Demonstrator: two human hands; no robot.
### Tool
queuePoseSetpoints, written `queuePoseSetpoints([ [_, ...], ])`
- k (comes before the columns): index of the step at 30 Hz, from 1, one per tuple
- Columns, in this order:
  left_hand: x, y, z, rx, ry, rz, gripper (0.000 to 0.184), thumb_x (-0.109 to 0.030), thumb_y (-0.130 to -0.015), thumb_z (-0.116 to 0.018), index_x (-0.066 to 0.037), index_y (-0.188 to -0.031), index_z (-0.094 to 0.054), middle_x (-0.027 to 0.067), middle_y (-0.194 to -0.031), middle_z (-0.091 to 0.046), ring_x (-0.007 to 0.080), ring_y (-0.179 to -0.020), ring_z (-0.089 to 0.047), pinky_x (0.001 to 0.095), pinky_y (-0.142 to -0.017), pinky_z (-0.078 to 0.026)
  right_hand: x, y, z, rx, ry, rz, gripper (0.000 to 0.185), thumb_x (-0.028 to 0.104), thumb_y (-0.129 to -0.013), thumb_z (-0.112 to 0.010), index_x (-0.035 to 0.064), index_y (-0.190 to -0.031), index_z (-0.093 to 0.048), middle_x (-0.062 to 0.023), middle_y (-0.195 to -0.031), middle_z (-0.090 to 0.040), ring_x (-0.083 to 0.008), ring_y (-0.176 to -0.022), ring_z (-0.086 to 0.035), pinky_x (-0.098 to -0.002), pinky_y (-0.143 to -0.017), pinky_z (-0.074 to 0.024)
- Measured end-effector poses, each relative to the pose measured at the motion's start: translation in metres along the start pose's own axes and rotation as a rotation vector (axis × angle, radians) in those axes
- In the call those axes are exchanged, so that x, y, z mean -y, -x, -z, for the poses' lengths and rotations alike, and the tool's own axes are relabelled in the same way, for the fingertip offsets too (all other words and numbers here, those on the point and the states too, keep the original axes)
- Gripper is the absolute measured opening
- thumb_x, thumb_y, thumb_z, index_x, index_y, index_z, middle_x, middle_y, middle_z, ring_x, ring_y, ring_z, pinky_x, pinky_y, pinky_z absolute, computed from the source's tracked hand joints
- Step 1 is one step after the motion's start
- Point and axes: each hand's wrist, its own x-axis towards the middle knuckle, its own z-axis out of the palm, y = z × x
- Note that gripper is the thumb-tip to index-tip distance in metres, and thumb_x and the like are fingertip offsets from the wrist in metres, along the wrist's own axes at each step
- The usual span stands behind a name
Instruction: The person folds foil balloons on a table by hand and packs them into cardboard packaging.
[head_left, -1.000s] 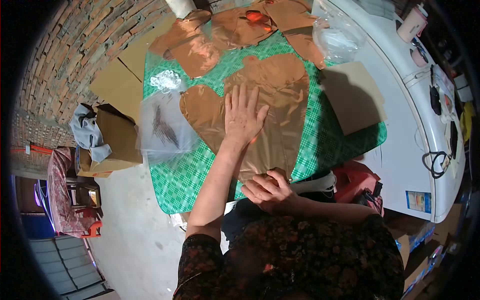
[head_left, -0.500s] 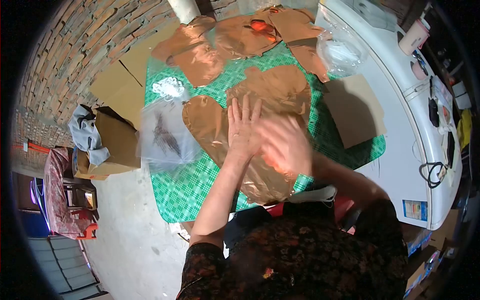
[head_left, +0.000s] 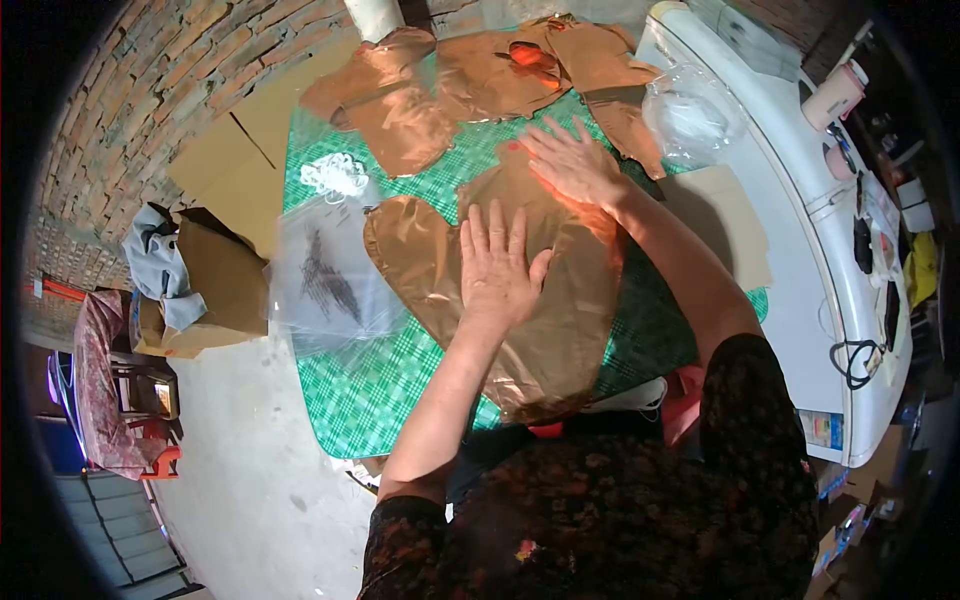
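While the left hand (head_left: 497, 275) is pressing flat on the shiny copper-coloured foil sheet with rounded lobes (head_left: 560, 300), its 4 fingers pointing away and its thumb spreading wide, the right hand (head_left: 575, 165) is reaching over the sheet's far lobe, fingers extending with small gaps. The foil sheet is lying on the green-and-white checked tablecloth (head_left: 345, 410), between the clear plastic sheets (head_left: 335, 275) and the flat tan cardboard piece (head_left: 725, 225).
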Motion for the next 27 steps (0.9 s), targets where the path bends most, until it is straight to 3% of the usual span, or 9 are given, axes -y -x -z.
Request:
queuePoseSetpoints([
  [3, -0.001, -0.001, 0.002, 0.012, 0.008, 0.002, 0.073, -0.055, -0.106, -0.044, -0.009, -0.162, -0.037, 0.0252, -0.169, -0.027, 0.0469, -0.158, -0.018, 0.0563, -0.129, -0.012, -0.028, -0.003, -0.013, -0.094, -0.066, -0.113, 0.039, 0.04, -0.101, -0.06, 0.0123, -0.128, -0.067, -0.0079, -0.135, -0.064, -0.0286, -0.129, -0.054, -0.0544, -0.104, -0.0409],
  [6, 0.001, 0.001, 0.003, 0.003, 0.018, 0.003, 0.071, -0.054, -0.106, -0.044, -0.012, -0.162, -0.038, 0.0248, -0.169, -0.028, 0.0467, -0.158, -0.018, 0.0565, -0.129, -0.012, -0.047, -0.001, 0.009, 0.303, -0.034, -0.15, 0.033, 0.039, -0.097, -0.064, 0.0127, -0.117, -0.071, -0.009, -0.125, -0.067, -0.03, -0.123, -0.057, -0.0542, -0.096, -0.0436],
  [9, 0.001, 0.001, 0.001, -0.022, 0.025, -0.01, 0.068, -0.054, -0.106, -0.045, -0.016, -0.162, -0.041, 0.0244, -0.169, -0.029, 0.0466, -0.158, -0.018, 0.0569, -0.129, -0.013, -0.064, 0.019, -0.002, 0.119, -0.212, -0.191, 0.033, 0.041, -0.096, -0.065, 0.0102, -0.107, -0.07, -0.0091, -0.11, -0.068, -0.0344, -0.104, -0.062, -0.0518, -0.087, -0.0449],
  [12, 0.002, 0.001, -0.001, -0.049, 0.02, -0.02, 0.065, -0.053, -0.106, -0.047, -0.018, -0.16, -0.044, 0.0245, -0.168, -0.03, 0.0469, -0.157, -0.019, 0.0573, -0.128, -0.014, -0.077, 0.007, -0.006, 0.452, -0.392, -0.29, 0.039, 0.046, -0.093, -0.068, 0.0083, -0.103, -0.071, -0.016, -0.099, -0.07, -0.0391, -0.094, -0.064, -0.0518, -0.084, -0.046],
  [15, 0.002, 0.001, -0.002, -0.074, 0.023, -0.03, 0.064, -0.053, -0.105, -0.048, -0.018, -0.159, -0.046, 0.0249, -0.167, -0.032, 0.0474, -0.156, -0.021, 0.0577, -0.128, -0.016, -0.084, -0.009, -0.015, 0.684, -0.355, -0.284, 0.04, 0.044, -0.091, -0.068, 0.0039, -0.096, -0.069, -0.0219, -0.09, -0.068, -0.0408, -0.089, -0.065, -0.0527, -0.081, -0.0461],
  [18, 0.002, 0.002, -0.001, -0.085, 0.028, -0.032, 0.065, -0.053, -0.105, -0.05, -0.018, -0.159, -0.046, 0.0254, -0.166, -0.032, 0.0483, -0.155, -0.023, 0.0578, -0.127, -0.018, -0.084, -0.027, 0.019, 0.623, -0.502, -0.251, 0.035, 0.038, -0.089, -0.068, 0.0034, -0.095, -0.068, -0.0224, -0.092, -0.069, -0.0383, -0.084, -0.064, -0.0519, -0.077, -0.0457],
  [21, 0.002, 0.002, -0.001, -0.088, 0.027, -0.037, 0.065, -0.053, -0.104, -0.05, -0.018, -0.159, -0.047, 0.026, -0.165, -0.033, 0.0491, -0.154, -0.024, 0.0578, -0.127, -0.019, -0.076, -0.051, 0.065, 0.742, -0.581, -0.46, 0.031, 0.033, -0.087, -0.065, 0.0048, -0.099, -0.067, -0.015, -0.088, -0.07, -0.0307, -0.079, -0.065, -0.0501, -0.072, -0.0464],
  [24, 0.002, 0.001, 0.0, -0.09, 0.019, -0.042, 0.065, -0.052, -0.104, -0.05, -0.018, -0.159, -0.046, 0.0268, -0.165, -0.034, 0.0496, -0.154, -0.025, 0.0578, -0.127, -0.019, -0.082, -0.053, 0.034, 0.761, -0.731, -0.464, 0.035, 0.034, -0.087, -0.063, 0.0088, -0.112, -0.065, -0.0088, -0.089, -0.068, -0.0223, -0.079, -0.065, -0.0465, -0.068, -0.0466],
  [27, 0.002, 0.001, 0.0, -0.103, 0.029, -0.049, 0.065, -0.052, -0.105, -0.049, -0.017, -0.159, -0.046, 0.0274, -0.164, -0.035, 0.0498, -0.153, -0.026, 0.058, -0.127, -0.018, -0.054, -0.067, 0.088, 0.729, -0.885, -0.535, 0.041, 0.038, -0.091, -0.063, 0.0106, -0.12, -0.06, -0.0054, -0.091, -0.065, -0.018, -0.088, -0.069, -0.0385, -0.072, -0.0515],
])
